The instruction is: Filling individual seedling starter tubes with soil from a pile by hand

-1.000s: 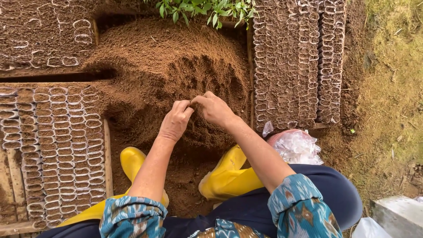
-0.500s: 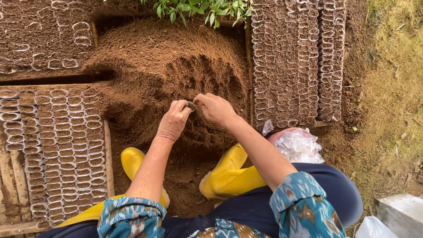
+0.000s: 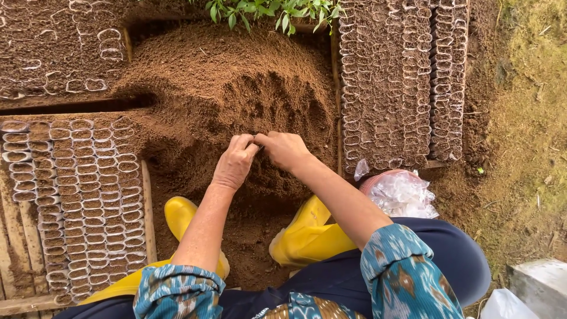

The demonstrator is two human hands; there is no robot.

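While your left hand (image 3: 235,162) and right hand (image 3: 285,150) meet fingertip to fingertip, both pinch a small bag (image 3: 258,140) against the soil heap's (image 3: 224,77) near face.

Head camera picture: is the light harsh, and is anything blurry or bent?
Head view: soft, even daylight, only faint shade under the left hand and right hand on the soil heap; everything sharp; rows of filled seedling bags bow slightly toward the edges.
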